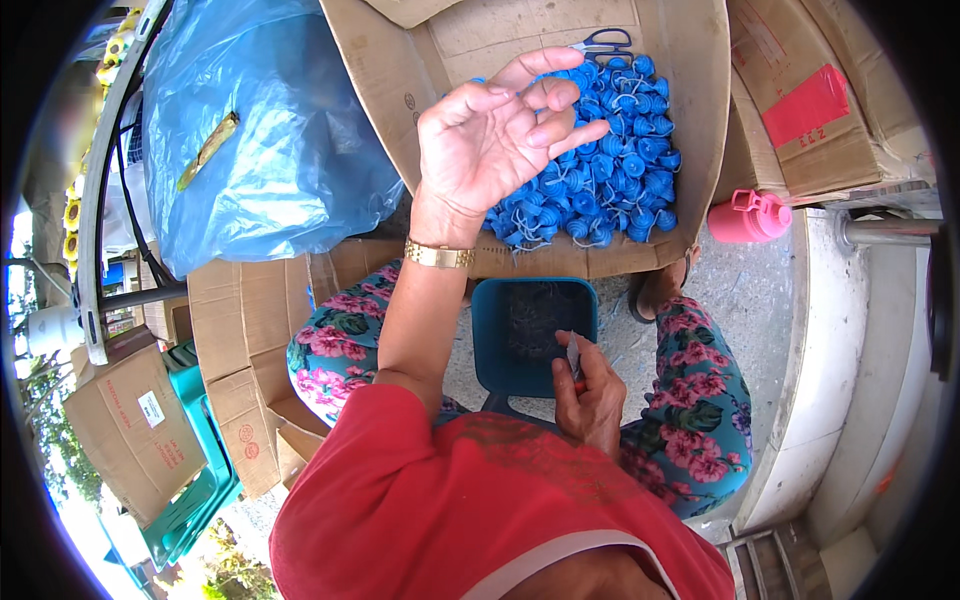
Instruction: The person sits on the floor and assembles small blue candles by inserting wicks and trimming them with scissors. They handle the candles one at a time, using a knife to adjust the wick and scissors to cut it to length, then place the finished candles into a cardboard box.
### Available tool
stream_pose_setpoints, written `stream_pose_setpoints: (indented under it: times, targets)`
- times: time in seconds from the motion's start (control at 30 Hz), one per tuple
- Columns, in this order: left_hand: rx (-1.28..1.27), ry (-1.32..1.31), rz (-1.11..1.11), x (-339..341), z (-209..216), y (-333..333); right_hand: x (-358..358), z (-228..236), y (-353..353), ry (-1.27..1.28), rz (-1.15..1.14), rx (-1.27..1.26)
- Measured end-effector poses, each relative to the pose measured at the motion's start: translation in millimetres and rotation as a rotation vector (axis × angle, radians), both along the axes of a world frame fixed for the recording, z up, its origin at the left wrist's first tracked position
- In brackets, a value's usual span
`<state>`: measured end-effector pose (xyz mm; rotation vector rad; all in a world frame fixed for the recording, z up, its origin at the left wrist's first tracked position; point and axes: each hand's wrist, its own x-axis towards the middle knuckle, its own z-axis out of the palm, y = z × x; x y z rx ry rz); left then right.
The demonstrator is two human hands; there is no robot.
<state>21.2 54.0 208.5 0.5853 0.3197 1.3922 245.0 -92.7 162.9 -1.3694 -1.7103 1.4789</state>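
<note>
My left hand (505,130) is raised over the near part of a cardboard box (455,50), palm up and fingers apart, with nothing in it. Below and beside it in the box lies a heap of small ribbed blue plastic pieces (625,165) with pale strings. My right hand (592,400) is closed on a small blade-like tool (573,355), flat and pale with an orange-red part; the fingers hide much of it. It is held over the right edge of a teal bin (483,345) between my knees. Pale thread-like scraps show inside the bin.
Scissors (606,42) with dark handles lie at the heap's far edge. A pink bottle (750,216) stands right of the box, near more cardboard boxes (800,100). A large blue plastic bag (270,130) fills the far left. Green plastic chairs (195,440) stand at the left.
</note>
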Motion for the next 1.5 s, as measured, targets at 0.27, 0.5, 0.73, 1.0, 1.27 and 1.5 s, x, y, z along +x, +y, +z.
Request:
stream_pose_setpoints:
  times: [0.27, 0.5, 0.73, 1.0, 1.27, 1.5]
  targets:
    - [0.03, 0.204, 0.142, 0, -9, 4, -4, 1, 6, -0.001, 0.005, -0.008]
    - [-0.138, 1.067, 0.432, -79, -47, 57, -4, -2, 7, -0.045, 0.014, -0.052]
    - [-0.419, 2.151, 0.352, -162, -148, 125, -5, -11, 9, -0.065, -0.001, -0.003]
    - [-0.61, 2.504, 0.132, -158, -209, 124, -7, -19, 12, -0.13, -0.026, -0.054]
    - [-0.45, 2.396, -0.11, -196, -204, 122, -11, -18, 13, -0.146, 0.016, -0.084]
    - [-0.455, 2.37, 0.006, -181, -210, 97, -12, -17, 11, -0.131, 0.026, -0.061]
